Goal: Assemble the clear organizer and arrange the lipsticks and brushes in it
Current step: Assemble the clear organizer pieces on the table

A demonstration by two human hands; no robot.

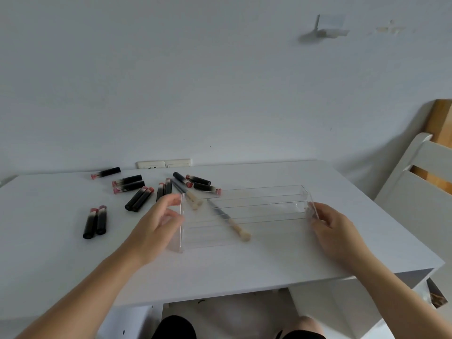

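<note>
Standing on the white table (244, 270), the clear organizer (247, 211) is between my two hands. My right hand (335, 231) pinches its right end wall. My left hand (156, 223) is beside the left wall, fingers loosely spread, holding nothing. A brush (232, 222) lies behind it. Lipsticks (138, 199) are scattered to the left.

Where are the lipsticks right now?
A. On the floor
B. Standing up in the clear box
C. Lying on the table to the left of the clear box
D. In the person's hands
C: the black lipsticks lie scattered on the white table, left of and behind the clear organizer, while the left hand and right hand are at the organizer's two ends.
</note>
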